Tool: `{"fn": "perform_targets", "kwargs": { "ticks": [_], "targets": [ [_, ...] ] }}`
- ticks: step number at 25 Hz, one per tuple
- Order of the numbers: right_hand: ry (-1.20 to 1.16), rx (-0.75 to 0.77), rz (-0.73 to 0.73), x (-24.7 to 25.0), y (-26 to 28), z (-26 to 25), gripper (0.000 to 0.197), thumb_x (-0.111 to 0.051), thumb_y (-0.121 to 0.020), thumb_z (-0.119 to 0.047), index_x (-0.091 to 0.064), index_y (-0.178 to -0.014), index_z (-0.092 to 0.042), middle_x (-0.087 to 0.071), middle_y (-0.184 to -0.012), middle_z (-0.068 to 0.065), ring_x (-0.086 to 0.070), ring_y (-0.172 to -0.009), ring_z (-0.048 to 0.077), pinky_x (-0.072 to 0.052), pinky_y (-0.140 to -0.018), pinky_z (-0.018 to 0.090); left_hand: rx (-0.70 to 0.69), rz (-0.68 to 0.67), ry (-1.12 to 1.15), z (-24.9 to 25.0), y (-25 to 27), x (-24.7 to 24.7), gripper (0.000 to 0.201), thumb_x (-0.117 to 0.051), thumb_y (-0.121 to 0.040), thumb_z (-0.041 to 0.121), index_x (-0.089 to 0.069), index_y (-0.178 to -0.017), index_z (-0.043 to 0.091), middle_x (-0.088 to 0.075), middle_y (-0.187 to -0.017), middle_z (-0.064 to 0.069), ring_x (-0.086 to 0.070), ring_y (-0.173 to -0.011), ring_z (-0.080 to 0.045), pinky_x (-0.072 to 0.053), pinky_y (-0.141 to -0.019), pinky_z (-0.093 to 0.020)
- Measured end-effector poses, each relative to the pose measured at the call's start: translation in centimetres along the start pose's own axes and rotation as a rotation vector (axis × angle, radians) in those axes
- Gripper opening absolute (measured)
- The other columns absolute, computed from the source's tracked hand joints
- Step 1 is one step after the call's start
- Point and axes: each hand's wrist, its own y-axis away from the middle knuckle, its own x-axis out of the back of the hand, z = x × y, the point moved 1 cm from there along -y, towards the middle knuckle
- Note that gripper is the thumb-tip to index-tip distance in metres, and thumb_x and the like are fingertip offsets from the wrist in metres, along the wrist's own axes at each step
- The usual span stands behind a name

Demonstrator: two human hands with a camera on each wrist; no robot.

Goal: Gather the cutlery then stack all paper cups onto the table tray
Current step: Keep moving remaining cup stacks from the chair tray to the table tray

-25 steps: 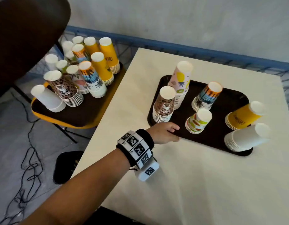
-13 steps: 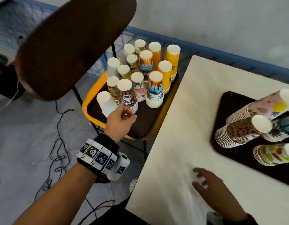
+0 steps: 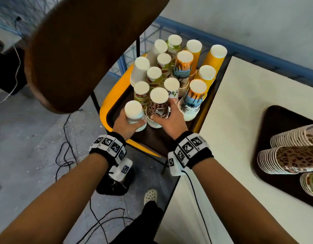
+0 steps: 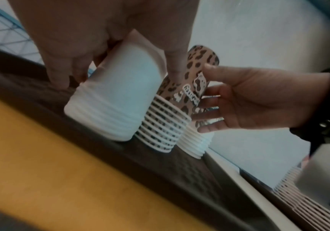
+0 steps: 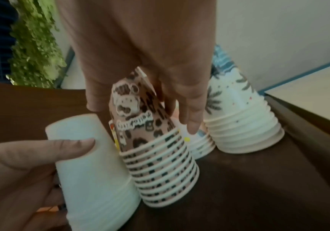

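Several upside-down paper cup stacks stand on a brown tray [image 3: 152, 138] on a yellow chair seat. My left hand [image 3: 127, 125] grips the white cup stack [image 3: 134, 113] at the tray's near left; its fingers wrap the white stack [image 4: 116, 100] in the left wrist view. My right hand [image 3: 171, 118] holds the leopard-print stack [image 3: 158, 108] right beside it, thumb on one side and fingers behind the leopard-print stack [image 5: 156, 156]. Both stacks rest on the tray. The dark table tray [image 3: 278, 124] at the right carries more stacks. No cutlery is in view.
The brown chair back [image 3: 90, 50] looms over the upper left. A palm-print stack [image 5: 239, 125] stands just right of my right fingers. The white table [image 3: 240, 111] borders the chair on the right. Cables [image 3: 64, 155] lie on the floor below.
The view swung left from the table tray to the chair. My left hand closed round the white stack. My right hand left the tabletop and took hold of the leopard-print stack.
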Motion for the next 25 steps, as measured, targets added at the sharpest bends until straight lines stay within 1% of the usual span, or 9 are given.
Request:
{"fn": "perform_targets", "kwargs": {
  "ticks": [4, 8, 10, 12, 15, 17, 20, 22, 25],
  "targets": [
    [0.068, -0.007, 0.070, -1.5, -0.9, 2.3, 0.091, -0.083, -0.054, -0.041, -0.043, -0.133, -0.021, -0.043, -0.135, 0.009, -0.041, -0.128, 0.026, -0.036, -0.109, 0.046, 0.034, -0.064, -0.004, -2.1, -0.1, -0.6, 0.095, -0.085, -0.059, 0.023, -0.032, -0.138, 0.016, -0.049, -0.135, -0.005, -0.048, -0.120, -0.022, -0.043, -0.100, -0.038],
    [-0.094, -0.090, -0.025, -1.7, -0.2, 4.2, 0.098, -0.086, -0.040, -0.042, -0.035, -0.124, -0.042, -0.046, -0.137, 0.002, -0.045, -0.128, 0.018, -0.039, -0.108, 0.043, 0.022, -0.058, -0.068, -2.3, -0.4, -0.6, 0.094, -0.086, -0.056, 0.022, -0.035, -0.136, 0.017, -0.050, -0.134, -0.007, -0.047, -0.123, -0.027, -0.043, -0.099, -0.041],
    [-0.137, -0.077, -0.018, -1.6, 0.2, 4.6, 0.096, -0.085, -0.042, -0.036, -0.036, -0.125, -0.034, -0.046, -0.136, 0.006, -0.046, -0.126, 0.016, -0.039, -0.107, 0.039, 0.011, -0.070, -0.073, -1.9, -0.6, -0.6, 0.087, -0.082, -0.063, 0.013, -0.035, -0.136, 0.017, -0.049, -0.135, -0.007, -0.046, -0.123, -0.027, -0.040, -0.094, -0.035],
    [-0.162, -0.049, 0.010, -1.6, 0.7, 4.8, 0.094, -0.083, -0.043, -0.037, -0.039, -0.125, -0.031, -0.044, -0.136, 0.008, -0.046, -0.126, 0.017, -0.040, -0.107, 0.040, -0.008, -0.104, -0.055, -1.4, -0.3, -0.4, 0.088, -0.081, -0.063, 0.011, -0.034, -0.137, 0.019, -0.048, -0.135, -0.008, -0.045, -0.123, -0.028, -0.040, -0.096, -0.038],
    [-0.167, -0.052, 0.069, -1.1, 2.5, 4.4, 0.084, -0.082, -0.043, -0.037, -0.039, -0.113, -0.055, -0.044, -0.134, 0.004, -0.047, -0.124, 0.017, -0.042, -0.106, 0.043, -0.037, -0.179, -0.026, -0.5, 1.3, -0.1, 0.102, -0.077, -0.045, 0.034, -0.033, -0.136, 0.022, -0.049, -0.131, -0.004, -0.047, -0.120, -0.026, -0.042, -0.101, -0.047],
    [-0.169, -0.036, 0.115, -0.4, 4.0, 4.5, 0.083, -0.083, -0.044, -0.036, -0.039, -0.110, -0.060, -0.046, -0.132, 0.001, -0.048, -0.123, 0.017, -0.043, -0.104, 0.044, -0.057, -0.235, 0.003, 0.5, 2.8, -0.5, 0.107, -0.073, -0.041, 0.044, -0.032, -0.138, 0.023, -0.049, -0.128, 0.002, -0.047, -0.118, -0.022, -0.042, -0.100, -0.045],
    [-0.187, 0.023, 0.185, 2.4, 7.4, 4.0, 0.079, -0.084, -0.047, -0.031, -0.044, -0.109, -0.059, -0.053, -0.123, -0.004, -0.053, -0.116, 0.008, -0.047, -0.099, 0.030, -0.084, -0.321, 0.086, 2.2, 5.3, -2.1, 0.104, -0.074, -0.041, 0.043, -0.035, -0.136, 0.023, -0.050, -0.124, 0.004, -0.049, -0.116, -0.020, -0.043, -0.098, -0.042],
    [-0.235, 0.037, 0.225, 5.4, 10.2, 4.2, 0.076, -0.086, -0.052, -0.013, -0.048, -0.106, -0.050, -0.058, -0.115, -0.014, -0.056, -0.107, -0.003, -0.047, -0.091, 0.016, -0.121, -0.388, 0.107, 3.4, 7.1, -4.2, 0.096, -0.075, -0.039, 0.040, -0.040, -0.128, 0.026, -0.055, -0.120, 0.003, -0.053, -0.114, -0.020, -0.045, -0.096, -0.040],
    [-0.302, 0.036, 0.293, 10.4, 14.0, 5.2, 0.074, -0.083, -0.057, 0.005, -0.049, -0.106, -0.039, -0.061, -0.112, -0.016, -0.060, -0.103, -0.004, -0.048, -0.085, 0.013, -0.183, -0.492, 0.123, 5.4, 9.7, -8.6, 0.091, -0.076, -0.038, 0.038, -0.043, -0.122, 0.027, -0.059, -0.115, 0.005, -0.058, -0.108, -0.012, -0.050, -0.089, -0.029]
  ]
}}
